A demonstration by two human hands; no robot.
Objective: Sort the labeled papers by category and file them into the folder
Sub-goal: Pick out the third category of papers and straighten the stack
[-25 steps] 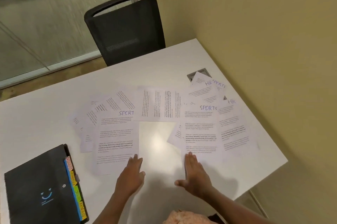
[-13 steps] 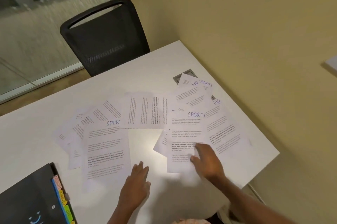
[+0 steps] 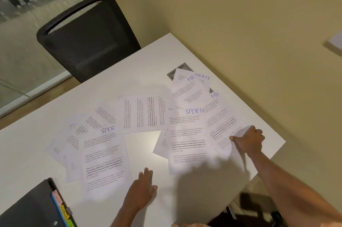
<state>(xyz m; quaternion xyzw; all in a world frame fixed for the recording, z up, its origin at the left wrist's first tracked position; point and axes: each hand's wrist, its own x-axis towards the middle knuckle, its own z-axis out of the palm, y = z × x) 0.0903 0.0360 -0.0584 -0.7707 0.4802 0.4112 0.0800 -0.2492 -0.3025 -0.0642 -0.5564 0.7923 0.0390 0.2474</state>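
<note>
Several printed papers lie fanned across the white table (image 3: 129, 71). One labeled SPORTS (image 3: 187, 134) sits in the middle right, another SPORTS sheet (image 3: 103, 158) at the left, and HR sheets (image 3: 220, 114) at the far right. My right hand (image 3: 249, 141) pinches the curled near corner of the rightmost HR sheet, lifting it off the table. My left hand (image 3: 141, 188) rests flat on the table near the front edge, fingers apart, holding nothing. A black folder (image 3: 31, 208) with coloured tabs lies at the bottom left.
A black mesh chair (image 3: 87, 38) stands behind the table's far side. A grey cable hatch (image 3: 174, 72) is partly covered by papers. A yellow wall runs along the right, and the table's right edge is close to my right hand.
My right hand moved right from the middle SPORTS sheet to the HR sheet and gripped its corner. My left hand stayed near the front edge. The view shifted slightly.
</note>
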